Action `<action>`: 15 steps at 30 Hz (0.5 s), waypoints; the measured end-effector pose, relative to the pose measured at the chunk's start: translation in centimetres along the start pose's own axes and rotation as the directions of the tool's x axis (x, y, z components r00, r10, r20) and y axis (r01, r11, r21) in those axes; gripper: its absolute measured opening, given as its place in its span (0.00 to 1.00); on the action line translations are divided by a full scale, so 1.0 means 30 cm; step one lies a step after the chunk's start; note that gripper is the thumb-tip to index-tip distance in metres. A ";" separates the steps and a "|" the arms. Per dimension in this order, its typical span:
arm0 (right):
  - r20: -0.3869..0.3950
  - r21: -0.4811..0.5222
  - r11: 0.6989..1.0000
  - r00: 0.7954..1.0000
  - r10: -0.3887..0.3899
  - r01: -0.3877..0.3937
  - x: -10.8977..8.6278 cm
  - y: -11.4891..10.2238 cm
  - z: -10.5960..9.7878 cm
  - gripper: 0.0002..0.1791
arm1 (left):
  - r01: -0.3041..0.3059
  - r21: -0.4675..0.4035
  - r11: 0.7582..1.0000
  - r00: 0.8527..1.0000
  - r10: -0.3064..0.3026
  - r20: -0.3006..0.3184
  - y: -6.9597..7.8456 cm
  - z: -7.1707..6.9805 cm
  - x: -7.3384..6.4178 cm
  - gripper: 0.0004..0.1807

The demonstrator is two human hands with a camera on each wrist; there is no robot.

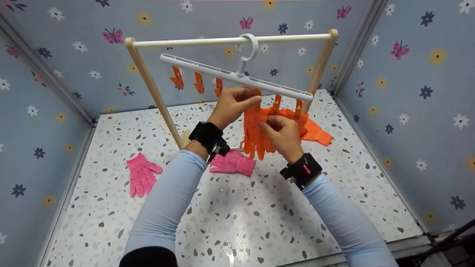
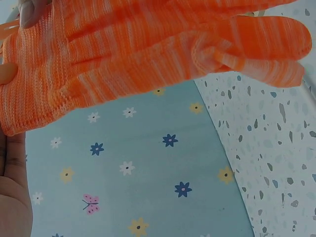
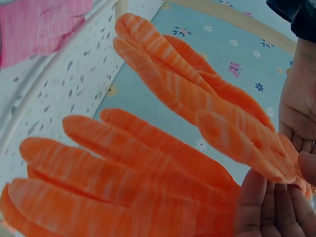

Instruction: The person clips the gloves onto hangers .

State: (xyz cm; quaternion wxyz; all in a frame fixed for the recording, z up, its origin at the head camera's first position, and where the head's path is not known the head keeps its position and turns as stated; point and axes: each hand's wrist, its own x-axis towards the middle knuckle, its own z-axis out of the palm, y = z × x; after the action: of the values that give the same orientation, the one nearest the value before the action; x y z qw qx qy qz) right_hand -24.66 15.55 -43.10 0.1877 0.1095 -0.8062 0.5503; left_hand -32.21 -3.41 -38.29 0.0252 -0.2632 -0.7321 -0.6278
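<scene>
head view shows both hands raised to a white clip hanger [image 1: 237,77] that hangs tilted from the rail of a wooden rack [image 1: 230,40]. the left hand [image 1: 232,105] pinches at one of the orange clips [image 1: 257,97] under the hanger bar, fingers curled at the cuff of an orange glove [image 1: 256,131]. the right hand [image 1: 284,135] grips the same glove lower down, fingers curled round the knit. the glove hangs fingers down between the two hands, just under the hanger's right half. a second orange glove [image 1: 315,132] hangs beside it to the right. left wrist view shows the orange knit held at the cuff. two pink gloves [image 1: 141,174] [image 1: 233,163] lie on the speckled counter [image 1: 230,218], well apart from each other.
</scene>
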 end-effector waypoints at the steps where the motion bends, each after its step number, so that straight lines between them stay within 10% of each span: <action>1: -0.006 -0.013 1.000 1.000 -0.007 0.007 -0.002 -0.001 -0.003 0.10 | 0.004 0.002 1.000 1.000 -0.004 0.000 0.000 0.000 0.000 0.14; 15: -0.052 -0.006 0.997 0.996 -0.076 0.076 -0.014 -0.043 -0.051 0.10 | 0.000 -0.016 1.000 1.000 0.000 0.005 -0.003 0.003 0.001 0.17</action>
State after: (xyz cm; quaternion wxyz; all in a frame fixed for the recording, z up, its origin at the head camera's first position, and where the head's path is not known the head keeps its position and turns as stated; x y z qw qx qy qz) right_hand -23.51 16.48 -41.69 0.2299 0.1253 -0.7972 0.5440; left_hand -32.25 -3.31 -38.37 0.0214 -0.2651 -0.7270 -0.6330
